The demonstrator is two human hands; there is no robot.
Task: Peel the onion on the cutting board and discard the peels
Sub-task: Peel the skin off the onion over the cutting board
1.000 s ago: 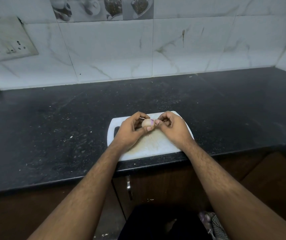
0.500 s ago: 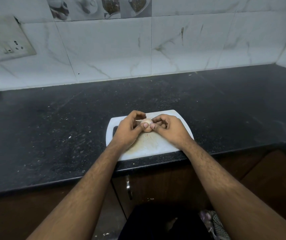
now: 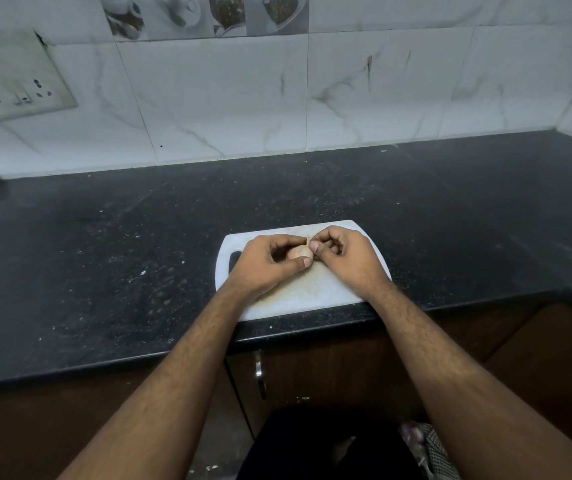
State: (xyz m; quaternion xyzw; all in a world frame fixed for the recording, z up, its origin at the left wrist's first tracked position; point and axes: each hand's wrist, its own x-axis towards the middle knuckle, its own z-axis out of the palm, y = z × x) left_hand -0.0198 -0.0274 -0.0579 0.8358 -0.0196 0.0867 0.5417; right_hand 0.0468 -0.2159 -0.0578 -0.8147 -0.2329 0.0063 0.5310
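Onion (image 3: 299, 251) gripped by both hands over cutting board (image 3: 312, 292).

A second ago a gap shows between the hands, with the pale onion (image 3: 299, 252) bare in the middle and a pinkish scrap pinched at the right hand's fingertips. Now the right hand (image 3: 341, 258) sits pressed up against the left hand (image 3: 266, 263), its thumb and forefinger closed right at the onion's right side. The left thumb now lies across the front of the onion, and the left fingers curl further over its top, so far less of the onion shows. The pinkish scrap is out of sight.
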